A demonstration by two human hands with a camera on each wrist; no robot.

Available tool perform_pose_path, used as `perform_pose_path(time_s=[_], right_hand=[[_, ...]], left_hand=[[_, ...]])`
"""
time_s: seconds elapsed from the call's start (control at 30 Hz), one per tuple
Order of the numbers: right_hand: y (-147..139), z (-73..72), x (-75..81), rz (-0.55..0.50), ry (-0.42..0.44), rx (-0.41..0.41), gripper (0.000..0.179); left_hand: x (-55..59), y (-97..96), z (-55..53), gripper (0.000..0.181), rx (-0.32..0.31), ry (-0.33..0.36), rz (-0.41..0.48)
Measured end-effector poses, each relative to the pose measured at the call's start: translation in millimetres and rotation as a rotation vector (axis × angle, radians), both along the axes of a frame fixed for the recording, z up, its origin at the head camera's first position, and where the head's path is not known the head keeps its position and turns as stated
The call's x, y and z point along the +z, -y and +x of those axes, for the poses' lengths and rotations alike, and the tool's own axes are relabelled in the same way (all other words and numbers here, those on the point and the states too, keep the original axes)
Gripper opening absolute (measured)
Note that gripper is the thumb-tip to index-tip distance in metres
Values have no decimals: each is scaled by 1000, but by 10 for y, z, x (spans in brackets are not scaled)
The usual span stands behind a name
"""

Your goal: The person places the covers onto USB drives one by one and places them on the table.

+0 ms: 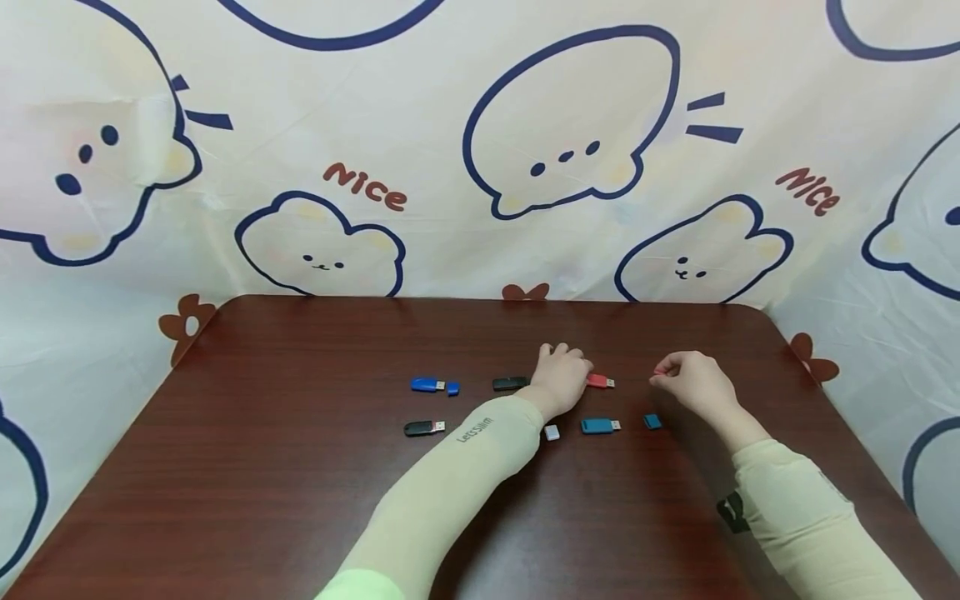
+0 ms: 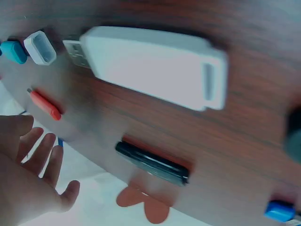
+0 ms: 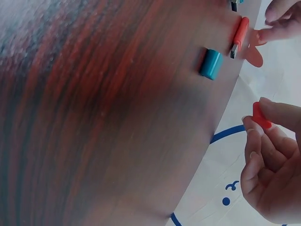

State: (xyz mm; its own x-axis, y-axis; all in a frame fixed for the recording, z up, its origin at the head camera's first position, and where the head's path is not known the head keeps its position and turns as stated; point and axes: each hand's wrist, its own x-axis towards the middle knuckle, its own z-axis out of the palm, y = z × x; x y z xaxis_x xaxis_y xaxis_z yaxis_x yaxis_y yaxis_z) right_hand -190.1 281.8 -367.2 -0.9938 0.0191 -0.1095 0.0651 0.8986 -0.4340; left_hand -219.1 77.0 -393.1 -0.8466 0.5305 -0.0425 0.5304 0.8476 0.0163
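Note:
My right hand (image 1: 696,385) is raised over the right part of the table and pinches a small red USB cap (image 3: 261,116) between thumb and fingertips. The uncapped red USB stick (image 1: 600,381) lies on the table with its metal plug pointing right. My left hand (image 1: 561,379) is at that stick's left end, its fingers loosely spread in the left wrist view, and it overlaps the stick's end from above. Closest to the right hand on the table is a teal cap (image 1: 652,422). An uncapped teal USB stick (image 1: 597,426) lies left of that cap.
A white USB stick (image 2: 150,63) and its white cap (image 1: 552,432) lie by the left forearm, which hides the stick in the head view. Further left are a black stick (image 1: 510,383), a blue stick (image 1: 426,385) with blue cap (image 1: 453,388), and another black stick (image 1: 422,428).

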Motion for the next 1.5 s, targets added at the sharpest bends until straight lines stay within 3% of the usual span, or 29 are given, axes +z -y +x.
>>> perform_pose_path(time_s=[0.23, 0.57, 1.27, 1.5], right_hand=[[16, 18, -5, -6, -2, -3, 21], [16, 35, -25, -18, 5, -12, 21], [-1, 36, -45, -23, -12, -5, 21], [-9, 35, -44, -78, -32, 12, 21]], left_hand=[[-72, -177, -36, 25, -39, -43, -102], [-140, -269, -23, 19, -18, -53, -163], [-97, -234, -72, 9, 69, 26, -37], [35, -76, -74, 10, 65, 43, 88]])
